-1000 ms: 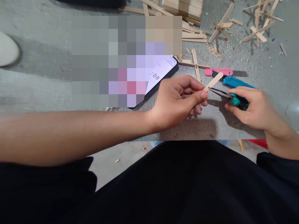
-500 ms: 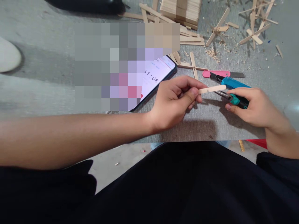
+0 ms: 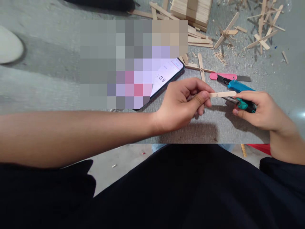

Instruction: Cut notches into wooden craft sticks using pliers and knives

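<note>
Thumb and fingers pinched together, the left hand (image 3: 182, 106) holds one end of a flat wooden stick (image 3: 224, 94) above the table (image 3: 54, 90), its free end near the right hand (image 3: 264, 109), which curls round teal-and-black pliers (image 3: 243, 103), with a blue tool (image 3: 239, 85) and a pink knife (image 3: 229, 76) lying beyond.

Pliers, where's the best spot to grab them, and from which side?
Probably best to take the pliers by the teal-and-black handles, from the right, as the right hand does: the narrow metal nose points left, toward the stick in the left hand.
</note>
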`<state>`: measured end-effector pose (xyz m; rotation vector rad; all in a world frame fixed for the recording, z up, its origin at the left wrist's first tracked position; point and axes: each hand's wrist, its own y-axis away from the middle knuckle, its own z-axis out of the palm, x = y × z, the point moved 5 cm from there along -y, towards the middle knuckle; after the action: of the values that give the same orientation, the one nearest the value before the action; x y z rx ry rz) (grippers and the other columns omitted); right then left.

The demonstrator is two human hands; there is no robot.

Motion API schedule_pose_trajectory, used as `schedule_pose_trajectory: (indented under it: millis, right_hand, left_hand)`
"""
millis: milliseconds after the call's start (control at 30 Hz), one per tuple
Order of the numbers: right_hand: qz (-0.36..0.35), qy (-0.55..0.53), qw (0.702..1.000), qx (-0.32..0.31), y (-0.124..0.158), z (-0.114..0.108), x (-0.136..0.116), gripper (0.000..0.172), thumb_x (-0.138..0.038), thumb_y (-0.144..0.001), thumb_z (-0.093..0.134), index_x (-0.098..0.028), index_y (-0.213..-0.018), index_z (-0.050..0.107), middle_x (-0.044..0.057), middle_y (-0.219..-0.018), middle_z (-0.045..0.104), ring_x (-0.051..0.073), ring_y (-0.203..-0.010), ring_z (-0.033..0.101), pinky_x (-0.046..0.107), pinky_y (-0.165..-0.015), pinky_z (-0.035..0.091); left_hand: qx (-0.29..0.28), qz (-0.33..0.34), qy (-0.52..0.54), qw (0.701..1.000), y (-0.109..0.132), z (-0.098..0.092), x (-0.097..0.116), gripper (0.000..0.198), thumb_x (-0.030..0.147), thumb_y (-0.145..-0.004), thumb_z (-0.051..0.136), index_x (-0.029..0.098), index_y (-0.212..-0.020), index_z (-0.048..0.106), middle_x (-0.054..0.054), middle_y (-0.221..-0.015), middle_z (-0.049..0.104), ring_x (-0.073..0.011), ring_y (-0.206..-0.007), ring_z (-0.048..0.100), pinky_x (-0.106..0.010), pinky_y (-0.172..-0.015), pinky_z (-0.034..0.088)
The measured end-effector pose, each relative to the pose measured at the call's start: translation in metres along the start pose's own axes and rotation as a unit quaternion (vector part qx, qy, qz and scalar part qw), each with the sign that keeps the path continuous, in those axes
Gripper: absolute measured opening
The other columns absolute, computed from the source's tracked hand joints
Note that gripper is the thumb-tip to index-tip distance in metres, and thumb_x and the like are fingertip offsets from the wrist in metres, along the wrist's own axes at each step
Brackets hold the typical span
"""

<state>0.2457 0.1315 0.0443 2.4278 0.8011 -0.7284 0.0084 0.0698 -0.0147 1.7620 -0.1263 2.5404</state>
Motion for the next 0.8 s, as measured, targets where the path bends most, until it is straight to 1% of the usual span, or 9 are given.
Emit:
schedule_pose_trajectory:
  millis: [100, 167, 233, 333, 467, 633, 700, 800]
  right_hand:
    - [-0.010, 0.005, 1.000, 0.021, 0.0007, 0.0003, 0.0008, 0.027, -0.049, -0.098, 0.082, -0.031, -0.118, 0.086, 0.005, -0.114, 0.089, 0.030, -0.102, 0.082, 0.049, -0.097, 0.064]
    - [-0.009, 0.006, 1.000, 0.027, 0.0010, 0.0010, 0.0013, 0.027, -0.049, -0.098, 0.082, -0.032, -0.118, 0.087, 0.005, -0.115, 0.089, 0.031, -0.103, 0.082, 0.051, -0.100, 0.064]
    - [0.001, 0.002, 1.000, 0.021, 0.0010, 0.0018, 0.0015, 0.028, -0.050, -0.098, 0.082, -0.032, -0.118, 0.087, 0.006, -0.114, 0.089, 0.031, -0.102, 0.082, 0.052, -0.099, 0.064]
    - [0.017, -0.002, 1.000, 0.006, 0.0009, 0.0022, 0.0005, 0.028, -0.053, -0.099, 0.081, -0.032, -0.118, 0.086, 0.005, -0.108, 0.088, 0.030, -0.095, 0.079, 0.050, -0.091, 0.061]
    - [0.025, 0.004, 1.000, -0.001, 0.0014, 0.0019, -0.0018, 0.028, -0.052, -0.101, 0.079, -0.031, -0.117, 0.087, 0.003, -0.098, 0.086, 0.026, -0.084, 0.073, 0.044, -0.079, 0.056]
    - [0.044, -0.017, 0.999, -0.009, 0.0027, 0.0040, -0.0019, 0.032, -0.055, -0.101, 0.079, -0.029, -0.118, 0.087, 0.003, -0.097, 0.084, 0.025, -0.083, 0.072, 0.042, -0.078, 0.054]
    - [0.045, -0.017, 0.999, -0.014, 0.0035, 0.0054, -0.0027, 0.028, -0.054, -0.103, 0.078, -0.030, -0.115, 0.086, 0.002, -0.092, 0.081, 0.024, -0.079, 0.068, 0.042, -0.076, 0.052]
    - [0.042, -0.001, 0.999, -0.012, 0.0058, 0.0065, -0.0044, 0.023, -0.051, -0.104, 0.077, -0.030, -0.105, 0.083, 0.001, -0.086, 0.075, 0.022, -0.076, 0.062, 0.041, -0.074, 0.049]
  left_hand:
    - [0.013, -0.036, -0.005, 0.999, 0.0015, 0.0022, 0.0014, 0.009, 0.025, -0.108, 0.081, 0.021, -0.101, 0.076, -0.002, -0.079, 0.081, -0.0099, -0.050, 0.066, -0.021, -0.046, 0.053]
    - [0.017, -0.053, -0.012, 0.998, 0.0027, 0.0035, 0.0025, 0.009, 0.024, -0.107, 0.080, 0.022, -0.101, 0.075, -0.002, -0.080, 0.083, -0.0110, -0.052, 0.068, -0.022, -0.047, 0.056]
    - [0.016, -0.062, -0.020, 0.998, 0.0035, 0.0044, 0.0034, 0.009, 0.025, -0.108, 0.080, 0.023, -0.101, 0.074, -0.002, -0.081, 0.084, -0.0121, -0.053, 0.070, -0.023, -0.048, 0.058]
    - [0.016, -0.068, -0.027, 0.997, 0.0040, 0.0047, 0.0038, 0.011, 0.030, -0.108, 0.082, 0.025, -0.101, 0.075, -0.002, -0.082, 0.084, -0.0133, -0.055, 0.073, -0.024, -0.049, 0.059]
    - [0.019, -0.065, -0.024, 0.997, 0.0039, 0.0036, 0.0037, 0.014, 0.034, -0.107, 0.085, 0.026, -0.101, 0.075, -0.001, -0.081, 0.084, -0.0135, -0.054, 0.072, -0.025, -0.048, 0.059]
    - [0.009, -0.077, -0.024, 0.997, 0.0053, 0.0027, 0.0017, 0.012, 0.028, -0.105, 0.086, 0.023, -0.101, 0.076, -0.004, -0.084, 0.087, -0.0147, -0.057, 0.076, -0.026, -0.051, 0.064]
    - [0.006, -0.079, -0.026, 0.997, 0.0064, 0.0024, 0.0016, 0.012, 0.027, -0.104, 0.085, 0.023, -0.099, 0.076, -0.005, -0.085, 0.087, -0.0156, -0.059, 0.077, -0.026, -0.053, 0.065]
    - [0.008, -0.086, -0.033, 0.996, 0.0078, 0.0018, 0.0019, 0.013, 0.024, -0.104, 0.086, 0.022, -0.096, 0.075, -0.005, -0.083, 0.086, -0.0152, -0.060, 0.078, -0.024, -0.051, 0.064]
